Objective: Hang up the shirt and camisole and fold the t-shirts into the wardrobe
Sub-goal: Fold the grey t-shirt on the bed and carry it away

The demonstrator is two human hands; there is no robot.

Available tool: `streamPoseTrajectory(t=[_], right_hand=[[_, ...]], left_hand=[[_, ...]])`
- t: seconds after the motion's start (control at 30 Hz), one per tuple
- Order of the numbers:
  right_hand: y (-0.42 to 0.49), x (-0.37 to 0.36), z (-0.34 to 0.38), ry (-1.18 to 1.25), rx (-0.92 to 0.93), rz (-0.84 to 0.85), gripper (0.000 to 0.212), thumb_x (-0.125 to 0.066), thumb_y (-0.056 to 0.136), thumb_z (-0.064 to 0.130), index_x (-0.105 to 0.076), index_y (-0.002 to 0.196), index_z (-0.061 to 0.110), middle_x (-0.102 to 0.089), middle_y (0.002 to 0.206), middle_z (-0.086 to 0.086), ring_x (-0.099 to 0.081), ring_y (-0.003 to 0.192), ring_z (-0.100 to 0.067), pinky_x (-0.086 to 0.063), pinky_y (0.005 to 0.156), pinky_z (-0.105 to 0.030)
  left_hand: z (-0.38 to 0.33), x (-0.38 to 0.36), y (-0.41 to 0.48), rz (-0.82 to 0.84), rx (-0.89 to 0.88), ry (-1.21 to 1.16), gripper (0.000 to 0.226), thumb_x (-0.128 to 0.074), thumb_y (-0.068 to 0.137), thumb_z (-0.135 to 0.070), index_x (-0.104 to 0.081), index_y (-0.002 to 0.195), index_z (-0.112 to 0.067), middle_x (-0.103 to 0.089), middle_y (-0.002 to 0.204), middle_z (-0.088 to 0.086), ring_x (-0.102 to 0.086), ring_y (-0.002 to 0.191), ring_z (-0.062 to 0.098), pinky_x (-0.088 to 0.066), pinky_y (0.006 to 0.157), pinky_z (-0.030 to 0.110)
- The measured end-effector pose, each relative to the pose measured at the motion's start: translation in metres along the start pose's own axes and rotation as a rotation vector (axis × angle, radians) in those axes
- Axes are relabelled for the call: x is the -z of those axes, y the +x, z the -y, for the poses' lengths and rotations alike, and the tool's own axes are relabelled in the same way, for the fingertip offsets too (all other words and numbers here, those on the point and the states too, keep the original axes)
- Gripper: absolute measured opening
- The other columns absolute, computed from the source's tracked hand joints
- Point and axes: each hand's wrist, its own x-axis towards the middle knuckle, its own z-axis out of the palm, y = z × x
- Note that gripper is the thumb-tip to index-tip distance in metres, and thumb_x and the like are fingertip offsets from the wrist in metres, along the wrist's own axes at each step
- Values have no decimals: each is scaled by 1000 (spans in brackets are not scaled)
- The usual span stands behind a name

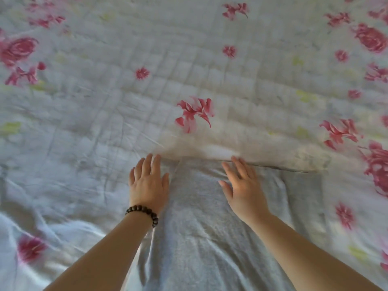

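A light grey t-shirt (197,227) lies spread on the bed, running from the lower edge of the frame up to its far edge near the middle. My left hand (148,183), with a dark bead bracelet on the wrist, lies flat with straight fingers at the shirt's left edge. My right hand (243,183) lies flat on the cloth near the shirt's far edge, fingers spread. Neither hand holds anything. A sleeve of the shirt (302,185) sticks out to the right.
The bed is covered by a white quilted bedspread (189,70) with pink flowers, wrinkled at the lower left. It fills the whole frame; no wardrobe, hanger or other garment shows.
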Motion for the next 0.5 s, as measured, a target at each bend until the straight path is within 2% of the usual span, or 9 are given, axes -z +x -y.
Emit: streamPoseTrajectory(t=[0.07,0.17,0.33,0.5], right_hand=[[27,0,22,54,55,16,44,-44,90,36,-65,117,8,-59,126,-18,-54,118,-38,-47,96,-49],[61,-5,55,109,107,67,33,-57,87,30,-68,110,8,-63,106,-12,-58,100,-36,-50,85,-44],[90,-18,89,94,130,139,31,-60,91,34,-66,115,16,-60,106,-5,-49,104,-29,-43,85,-40],[98,-26,99,79,120,193,31,-60,90,37,-66,115,19,-59,101,-6,-48,104,-28,-40,84,-36]], left_hand=[[12,10,11,-17,46,12,52,-49,94,-35,-41,141,-14,-33,151,6,-25,140,26,-21,115,43],[20,15,24,-8,98,14,43,-57,90,-39,-56,125,-12,-40,142,6,-32,132,26,-27,109,41],[20,9,40,-21,184,-51,33,-62,86,-45,-65,102,-16,-45,128,1,-36,123,24,-29,103,36],[21,7,49,-20,190,-100,21,-61,88,-36,-69,89,-16,-49,118,0,-40,114,23,-31,98,36]])
